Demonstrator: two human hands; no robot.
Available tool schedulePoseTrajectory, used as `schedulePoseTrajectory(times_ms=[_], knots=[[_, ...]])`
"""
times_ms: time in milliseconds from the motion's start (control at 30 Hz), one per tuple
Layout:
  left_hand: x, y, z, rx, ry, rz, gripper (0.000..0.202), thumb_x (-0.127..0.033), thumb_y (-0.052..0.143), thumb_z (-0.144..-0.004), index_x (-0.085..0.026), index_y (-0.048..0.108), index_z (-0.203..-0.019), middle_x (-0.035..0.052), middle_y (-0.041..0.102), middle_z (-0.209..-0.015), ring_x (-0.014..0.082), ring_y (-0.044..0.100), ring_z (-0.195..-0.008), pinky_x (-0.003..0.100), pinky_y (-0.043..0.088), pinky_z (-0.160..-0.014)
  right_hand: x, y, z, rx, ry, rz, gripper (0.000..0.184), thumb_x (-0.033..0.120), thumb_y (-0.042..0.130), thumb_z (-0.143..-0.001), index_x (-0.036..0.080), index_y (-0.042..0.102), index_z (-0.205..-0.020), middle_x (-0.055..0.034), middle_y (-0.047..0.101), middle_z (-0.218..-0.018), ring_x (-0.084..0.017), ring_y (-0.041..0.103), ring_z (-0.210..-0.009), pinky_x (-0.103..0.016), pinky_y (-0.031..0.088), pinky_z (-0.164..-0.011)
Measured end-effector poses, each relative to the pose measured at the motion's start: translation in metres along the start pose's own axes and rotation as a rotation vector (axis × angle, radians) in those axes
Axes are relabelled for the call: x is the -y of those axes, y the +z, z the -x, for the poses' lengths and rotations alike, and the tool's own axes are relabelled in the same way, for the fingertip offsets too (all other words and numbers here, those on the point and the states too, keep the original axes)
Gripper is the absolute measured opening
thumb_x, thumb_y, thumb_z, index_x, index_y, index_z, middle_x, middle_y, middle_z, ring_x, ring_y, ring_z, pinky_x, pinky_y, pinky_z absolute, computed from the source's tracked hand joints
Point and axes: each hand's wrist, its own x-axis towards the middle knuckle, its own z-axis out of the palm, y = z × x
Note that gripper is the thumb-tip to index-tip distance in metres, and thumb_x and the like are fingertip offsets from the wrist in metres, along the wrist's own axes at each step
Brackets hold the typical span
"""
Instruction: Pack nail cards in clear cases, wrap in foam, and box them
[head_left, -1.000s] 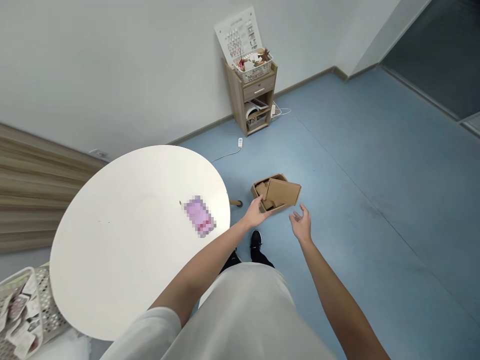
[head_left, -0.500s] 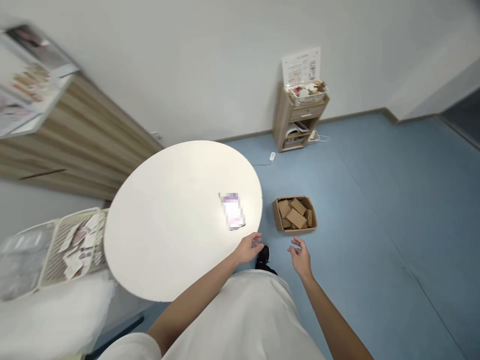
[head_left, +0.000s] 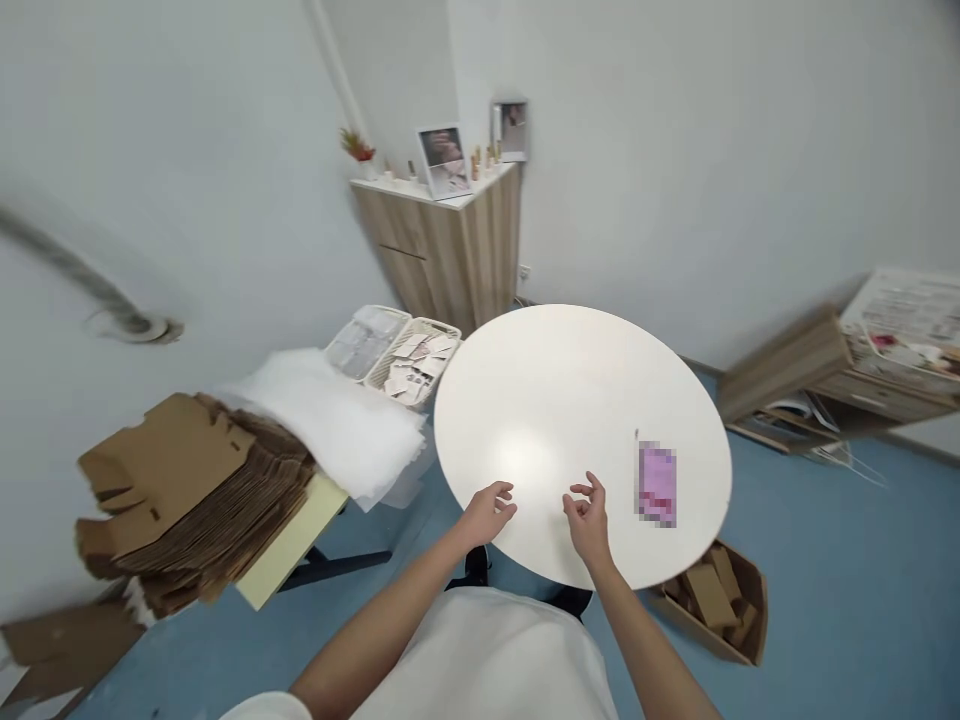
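Observation:
My left hand (head_left: 489, 508) and my right hand (head_left: 587, 518) hover side by side over the near edge of a round white table (head_left: 555, 400). Both hold nothing, with fingers loosely curled and apart. A small pink, blurred-out object (head_left: 657, 484) lies on the table to the right of my right hand. On the blue floor at the lower right, partly under the table's edge, sits an open cardboard box (head_left: 750, 610) with folded brown boxes inside.
A stack of flat brown cardboard blanks (head_left: 187, 490) lies at the left, next to white padding (head_left: 330, 420) and two pale baskets of packets (head_left: 405, 355). A wooden cabinet (head_left: 450, 240) stands at the back wall. A low wooden shelf unit (head_left: 817, 375) is at the right.
I have turned left from the floor box toward the table. Both hands drew back from the box, empty, and now hang over the table's near edge.

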Motion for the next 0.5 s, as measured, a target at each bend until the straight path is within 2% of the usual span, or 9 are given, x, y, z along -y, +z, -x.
schedulePoseTrajectory(times_ms=[100,200,367,500], knots=[[0.027,-0.042,0.013,-0.088,-0.075,-0.002,0.039,-0.038,0.052,-0.072,-0.017,0.053,-0.105,0.0094,0.059,-0.102,0.0173,0.058,-0.080,0.028,0.045,-0.071,0.022,0.059,0.004,0.166,-0.023,0.030,0.059,0.039,0.049,-0.072,0.024,0.027,-0.124,-0.0042,0.053,-0.095,-0.010,0.051,-0.055,-0.030,0.046,-0.058],[0.045,-0.072,0.023,-0.098,-0.128,-0.004,0.044,-0.043,0.051,-0.071,-0.018,0.052,-0.108,0.0099,0.058,-0.104,0.0185,0.058,-0.082,0.029,0.045,-0.071,0.039,0.095,0.004,0.328,-0.002,0.065,0.059,0.037,0.050,-0.070,0.024,0.030,-0.124,-0.0036,0.053,-0.095,-0.010,0.051,-0.054,-0.030,0.046,-0.059],[0.065,-0.096,0.029,-0.081,-0.303,-0.069,0.054,-0.049,0.051,-0.069,-0.019,0.048,-0.114,0.0123,0.055,-0.113,0.0243,0.056,-0.095,0.033,0.044,-0.075,0.044,0.121,-0.016,0.658,0.023,0.114,0.044,0.035,0.052,-0.068,0.026,0.046,-0.110,-0.0009,0.055,-0.088,-0.009,0.049,-0.053,-0.028,0.045,-0.055],[0.072,-0.109,0.031,-0.032,-0.358,-0.120,0.061,-0.051,0.062,-0.058,-0.024,0.051,-0.111,0.0100,0.051,-0.121,0.0290,0.048,-0.108,0.036,0.038,-0.085,0.041,0.137,-0.039,0.766,0.038,0.129,0.035,0.036,0.052,-0.067,0.024,0.052,-0.100,0.0005,0.057,-0.082,-0.011,0.052,-0.057,-0.028,0.044,-0.058]])
